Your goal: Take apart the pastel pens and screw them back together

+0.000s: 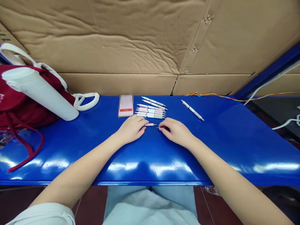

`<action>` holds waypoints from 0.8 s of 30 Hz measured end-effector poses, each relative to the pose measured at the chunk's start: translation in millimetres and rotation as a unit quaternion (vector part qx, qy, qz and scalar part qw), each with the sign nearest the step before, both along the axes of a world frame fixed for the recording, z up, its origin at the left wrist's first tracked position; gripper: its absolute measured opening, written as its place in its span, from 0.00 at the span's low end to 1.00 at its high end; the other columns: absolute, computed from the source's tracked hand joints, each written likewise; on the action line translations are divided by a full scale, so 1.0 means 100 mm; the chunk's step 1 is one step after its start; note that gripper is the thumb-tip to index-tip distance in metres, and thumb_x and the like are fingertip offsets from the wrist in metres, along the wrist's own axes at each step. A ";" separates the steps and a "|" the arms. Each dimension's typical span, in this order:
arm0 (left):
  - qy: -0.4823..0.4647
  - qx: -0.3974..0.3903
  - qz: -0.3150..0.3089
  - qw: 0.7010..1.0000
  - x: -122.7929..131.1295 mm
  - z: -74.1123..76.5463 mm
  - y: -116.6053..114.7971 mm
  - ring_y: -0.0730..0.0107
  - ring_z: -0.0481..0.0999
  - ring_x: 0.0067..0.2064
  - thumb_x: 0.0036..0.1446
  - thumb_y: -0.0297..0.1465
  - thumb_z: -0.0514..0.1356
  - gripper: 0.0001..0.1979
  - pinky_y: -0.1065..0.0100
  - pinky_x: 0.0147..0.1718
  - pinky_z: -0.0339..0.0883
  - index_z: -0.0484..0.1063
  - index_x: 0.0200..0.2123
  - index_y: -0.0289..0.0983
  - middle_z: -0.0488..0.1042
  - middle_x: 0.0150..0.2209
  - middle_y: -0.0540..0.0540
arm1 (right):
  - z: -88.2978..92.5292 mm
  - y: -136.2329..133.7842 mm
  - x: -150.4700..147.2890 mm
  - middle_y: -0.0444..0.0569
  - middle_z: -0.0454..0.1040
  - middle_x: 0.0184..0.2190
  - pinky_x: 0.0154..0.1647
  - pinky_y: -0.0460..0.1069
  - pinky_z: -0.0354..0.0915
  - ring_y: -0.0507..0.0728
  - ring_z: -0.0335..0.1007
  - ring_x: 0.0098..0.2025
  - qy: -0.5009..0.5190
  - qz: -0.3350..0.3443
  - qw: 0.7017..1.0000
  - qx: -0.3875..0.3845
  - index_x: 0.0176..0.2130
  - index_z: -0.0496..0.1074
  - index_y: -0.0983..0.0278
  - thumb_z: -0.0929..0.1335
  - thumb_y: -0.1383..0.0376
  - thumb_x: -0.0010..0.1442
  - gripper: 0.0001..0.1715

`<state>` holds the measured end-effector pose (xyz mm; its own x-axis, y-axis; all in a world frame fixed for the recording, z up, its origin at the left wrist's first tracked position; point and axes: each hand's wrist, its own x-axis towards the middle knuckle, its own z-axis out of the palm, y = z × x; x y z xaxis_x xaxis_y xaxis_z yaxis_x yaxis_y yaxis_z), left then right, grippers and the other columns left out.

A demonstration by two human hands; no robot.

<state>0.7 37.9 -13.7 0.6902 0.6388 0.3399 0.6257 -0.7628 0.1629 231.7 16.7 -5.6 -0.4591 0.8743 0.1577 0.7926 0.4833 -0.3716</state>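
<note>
Two hands [153, 129] work two pen pieces [150, 124] at center as I count seven grouped pens [151, 110], one lone pen [192, 110], one phone [126, 106].

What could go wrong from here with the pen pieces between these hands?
The slim metal-tipped piece pinched by the right hand is small and could slip onto the glossy blue table and roll away. The pink pen barrel in the left hand sits close to the row of pastel pens, so a careless knock might scatter them or mix it among them.

Makeshift workroom, blue metal bench [225, 147], cardboard-lined wall [117, 40] (stapled at the seams), dark red floor tiles [91, 206]
</note>
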 end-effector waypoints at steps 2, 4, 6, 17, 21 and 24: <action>-0.015 0.012 0.002 1.000 0.03 -0.01 -0.01 0.59 0.69 0.47 0.60 0.32 0.55 0.14 0.58 0.47 0.64 0.70 0.48 0.36 0.72 0.45 0.42 | -0.03 -0.02 -0.07 0.49 0.73 0.35 0.39 0.48 0.64 0.55 0.69 0.38 -0.003 0.007 1.000 0.002 0.39 0.74 0.63 0.64 0.66 0.60 0.09; -0.020 0.026 -0.009 0.999 0.07 -0.02 -0.03 0.59 0.68 0.48 0.60 0.35 0.56 0.14 0.58 0.48 0.63 0.71 0.47 0.37 0.71 0.46 0.42 | -0.04 -0.04 -0.12 0.49 0.73 0.34 0.38 0.48 0.64 0.55 0.69 0.38 -0.002 0.019 1.000 0.008 0.38 0.74 0.63 0.64 0.66 0.61 0.09; -0.014 0.034 -0.028 0.999 0.11 -0.03 -0.04 0.60 0.68 0.47 0.61 0.35 0.55 0.12 0.58 0.47 0.63 0.72 0.44 0.37 0.71 0.44 0.43 | -0.05 -0.04 -0.15 0.49 0.72 0.34 0.39 0.48 0.63 0.55 0.69 0.38 0.002 0.029 0.999 0.016 0.38 0.74 0.63 0.64 0.65 0.61 0.09; -0.009 0.027 -0.040 0.999 0.15 -0.05 -0.07 0.62 0.67 0.45 0.61 0.34 0.55 0.09 0.60 0.45 0.62 0.74 0.37 0.37 0.72 0.42 0.44 | 0.02 -0.04 -0.02 0.49 0.71 0.36 0.40 0.48 0.63 0.56 0.68 0.40 -0.023 0.020 1.000 -0.002 0.38 0.72 0.62 0.64 0.67 0.59 0.08; -0.010 0.023 -0.042 0.999 0.14 0.01 -0.10 0.60 0.67 0.46 0.59 0.38 0.57 0.12 0.59 0.46 0.62 0.73 0.39 0.37 0.71 0.43 0.43 | 0.05 -0.08 -0.02 0.50 0.71 0.40 0.39 0.49 0.64 0.57 0.67 0.42 -0.034 0.026 0.999 0.004 0.46 0.70 0.62 0.65 0.64 0.58 0.15; -0.010 0.038 -0.023 0.999 0.06 0.08 -0.09 0.60 0.67 0.46 0.59 0.37 0.56 0.12 0.59 0.47 0.62 0.73 0.41 0.36 0.71 0.44 0.42 | 0.04 -0.10 -0.07 0.51 0.70 0.40 0.37 0.49 0.63 0.58 0.66 0.42 -0.046 0.032 0.998 0.039 0.49 0.70 0.60 0.64 0.61 0.60 0.17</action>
<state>6.6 28.9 -5.6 0.7107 0.5786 0.4001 0.5877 -0.8010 0.1144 224.5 6.6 -1.8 -0.5288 0.8296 0.1791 0.7884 0.5583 -0.2584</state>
